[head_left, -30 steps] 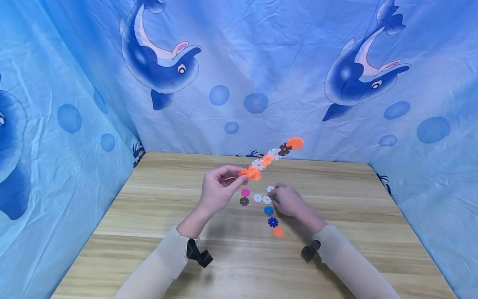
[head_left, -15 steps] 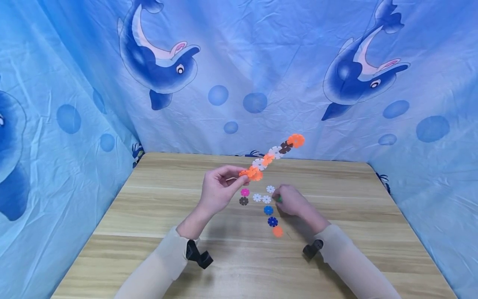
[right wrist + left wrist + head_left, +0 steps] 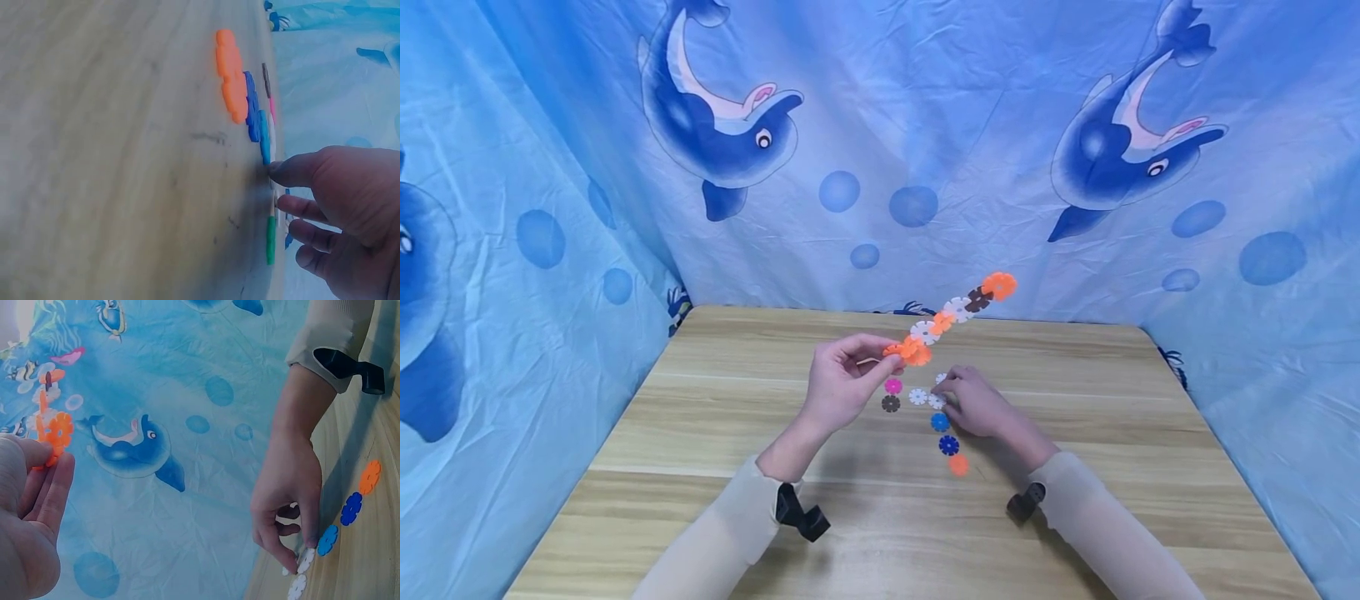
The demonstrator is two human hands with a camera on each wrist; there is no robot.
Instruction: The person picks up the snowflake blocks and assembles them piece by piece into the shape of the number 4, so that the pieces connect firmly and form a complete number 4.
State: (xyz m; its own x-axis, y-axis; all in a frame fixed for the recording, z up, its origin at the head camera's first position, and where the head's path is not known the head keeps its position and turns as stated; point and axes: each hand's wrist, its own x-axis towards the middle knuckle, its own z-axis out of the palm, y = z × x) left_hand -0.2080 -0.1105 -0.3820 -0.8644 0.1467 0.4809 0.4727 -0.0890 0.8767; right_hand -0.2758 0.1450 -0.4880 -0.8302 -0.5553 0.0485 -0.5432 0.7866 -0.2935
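Observation:
My left hand (image 3: pixel 842 379) is raised over the table, thumb and fingers pinching the near end of a chain of interlocking snowflake discs (image 3: pixel 957 309). The chain, in orange, white and brown, slants up and away to the right. Low at the tabletop, my right hand (image 3: pixel 979 404) has thumb and index finger at opposite edges of a white snowflake disc (image 3: pixel 307 559), pinching it. Behind those fingers another white disc (image 3: pixel 941 378) is partly covered. A green disc (image 3: pixel 271 240) lies beneath the right hand's other fingers in the right wrist view; the hand hides it from the head view.
Loose discs lie on the wooden table (image 3: pixel 700 417): pink (image 3: pixel 892 386), dark brown (image 3: pixel 891 404), white (image 3: pixel 917 397), light blue (image 3: pixel 940 422), dark blue (image 3: pixel 949 445) and orange (image 3: pixel 958 465). A blue dolphin-print curtain (image 3: pixel 880 125) hangs behind the table and along its sides.
My right hand has shifted slightly left from the green disc onto the white one, after first drawing right. The left hand still holds the chain, nearly unmoved.

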